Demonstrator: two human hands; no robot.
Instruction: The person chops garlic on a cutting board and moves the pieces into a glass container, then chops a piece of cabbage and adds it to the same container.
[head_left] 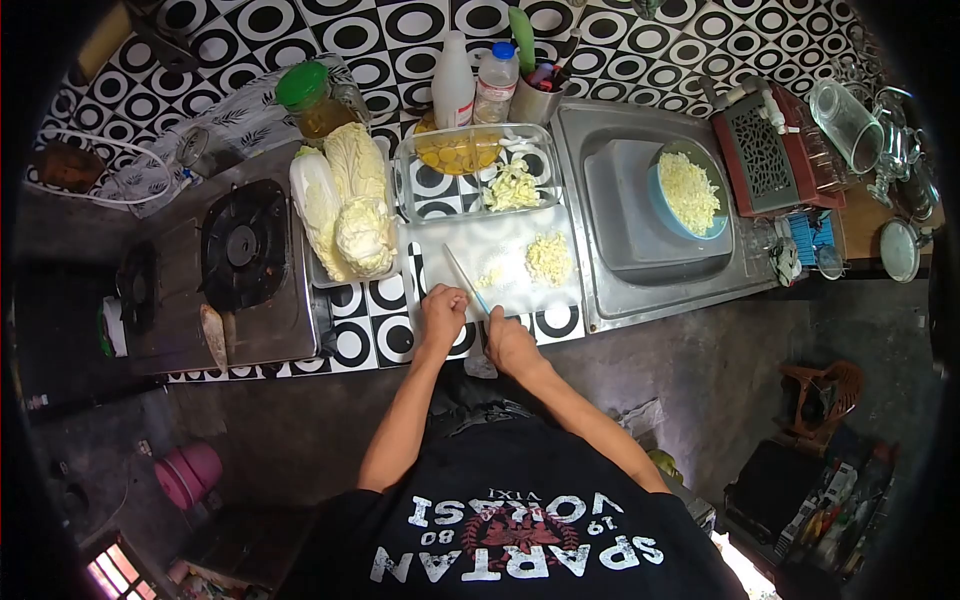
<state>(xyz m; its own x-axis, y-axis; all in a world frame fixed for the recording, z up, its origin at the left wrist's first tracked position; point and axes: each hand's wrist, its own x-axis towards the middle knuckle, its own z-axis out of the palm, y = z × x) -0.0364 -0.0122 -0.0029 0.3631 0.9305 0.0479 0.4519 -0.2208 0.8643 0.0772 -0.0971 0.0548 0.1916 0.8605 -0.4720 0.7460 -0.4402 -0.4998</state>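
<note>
A knife [466, 272] with a blue handle is held in my right hand [511, 342], its blade pointing up and left over the white cutting board [510, 235]. My left hand [444, 311] rests at the board's near edge, left of the blade, fingers curled; whatever they may hold is too small to name. A few small pale pieces [488, 277] lie just right of the blade. Farther right on the board is a pile of chopped pale vegetable [548, 259]. Behind the board, a glass dish [412, 205] contains larger pale pieces [513, 186].
Whole cabbages [352, 205] fill a container on the left beside the stove [240, 245]. A blue bowl [661, 205] of chopped vegetable sits in the sink [590, 290]. Bottles [453, 85] and a green-lidded jar [303, 88] stand along the back.
</note>
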